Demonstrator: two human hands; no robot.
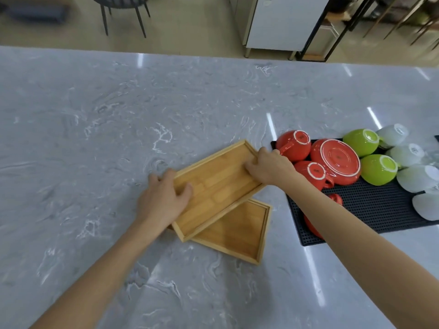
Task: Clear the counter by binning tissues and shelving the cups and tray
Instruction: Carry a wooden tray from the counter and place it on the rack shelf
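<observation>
Gripping the upper rectangular bamboo tray (215,186) at both short ends — left hand (164,198) and right hand (270,166) curled over the rims — askew atop a second bamboo tray (240,231) on the grey marble counter (95,127), we judged a level lift best — away from the red ceramic cups (294,146).

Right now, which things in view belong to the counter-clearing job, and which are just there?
Job:
- upper wooden tray, gripped by left hand and right hand
- lower wooden tray, partly beneath it
- upturned red cups, green cups, white cups

Just there:
- black mat
- red saucer
- chair
- white cabinet

No tissues visible.
</observation>
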